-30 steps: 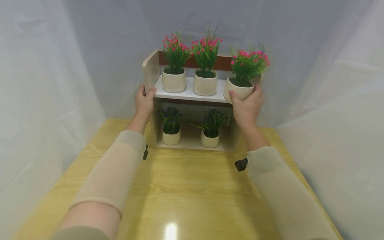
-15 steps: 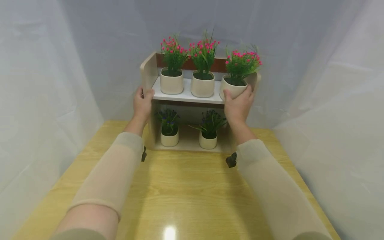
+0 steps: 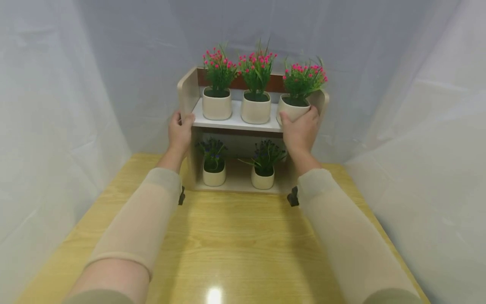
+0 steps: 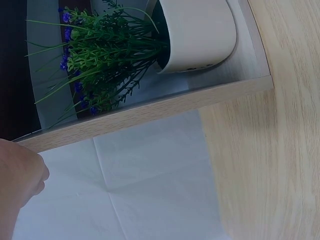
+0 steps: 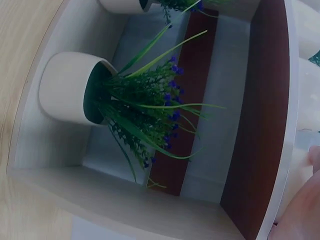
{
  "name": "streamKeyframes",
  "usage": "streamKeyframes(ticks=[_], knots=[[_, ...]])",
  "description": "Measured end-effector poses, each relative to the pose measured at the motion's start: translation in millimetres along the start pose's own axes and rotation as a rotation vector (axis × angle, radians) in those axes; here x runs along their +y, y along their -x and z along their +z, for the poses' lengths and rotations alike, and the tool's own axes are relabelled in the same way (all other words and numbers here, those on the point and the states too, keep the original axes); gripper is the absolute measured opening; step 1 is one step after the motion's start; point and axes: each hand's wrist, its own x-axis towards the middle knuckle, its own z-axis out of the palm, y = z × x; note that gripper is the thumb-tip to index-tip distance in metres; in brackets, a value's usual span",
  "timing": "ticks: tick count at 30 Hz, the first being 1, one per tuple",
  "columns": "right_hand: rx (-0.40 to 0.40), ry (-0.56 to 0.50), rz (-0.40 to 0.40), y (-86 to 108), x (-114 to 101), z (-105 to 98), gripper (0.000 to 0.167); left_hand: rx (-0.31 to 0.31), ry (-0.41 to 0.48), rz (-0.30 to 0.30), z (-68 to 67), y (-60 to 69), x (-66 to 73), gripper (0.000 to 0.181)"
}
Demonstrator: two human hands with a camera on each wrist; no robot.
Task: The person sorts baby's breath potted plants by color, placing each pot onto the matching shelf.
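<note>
A two-tier wooden shelf point(image 3: 187, 90) stands at the back of the table. My left hand point(image 3: 180, 135) grips the edge of its left side panel at upper-board height. My right hand point(image 3: 301, 133) holds a cream flowerpot point(image 3: 290, 110) with pink flowers at the right end of the upper board, thumb in front and fingers round its right side. The hand partly hides the pot's base, so I cannot tell whether it fully rests on the board. To its left stand a middle pink-flowered pot point(image 3: 256, 110) and a left pink-flowered pot point(image 3: 217, 106).
On the lower tier stand two smaller cream pots with purple flowers, a left one point(image 3: 214, 177) and a right one point(image 3: 262, 180). The yellow wood table point(image 3: 235, 236) extends in front of the shelf. White sheeting point(image 3: 417, 126) hangs round the sides and back.
My right hand has moved the pink-flowered pot left and slightly inward along the upper board, and it stands more upright. My left hand keeps its grip on the side panel.
</note>
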Motion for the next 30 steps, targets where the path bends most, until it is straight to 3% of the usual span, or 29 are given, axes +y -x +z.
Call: streamKeyframes(ticks=[7, 16, 23, 30], knots=[[-0.016, 0.059, 0.01, -3.6, -3, 3, 0.098, -0.001, 0.011, 0.002, -0.9, 0.2, 0.6, 0.051], [-0.012, 0.054, 0.012, -3.9, -3, 3, 0.098, -0.006, 0.006, 0.006, -0.8, -2.5, -2.6, 0.052], [-0.078, 0.067, 0.018, 0.0, -6, -3, 0.111, -0.017, 0.044, -0.009, -3.1, -3.9, -2.7, 0.052], [-0.142, -0.012, 0.089, 10.9, -12, -19, 0.1, -0.06, -0.047, -0.043, -6.1, -3.9, 5.3, 0.057]])
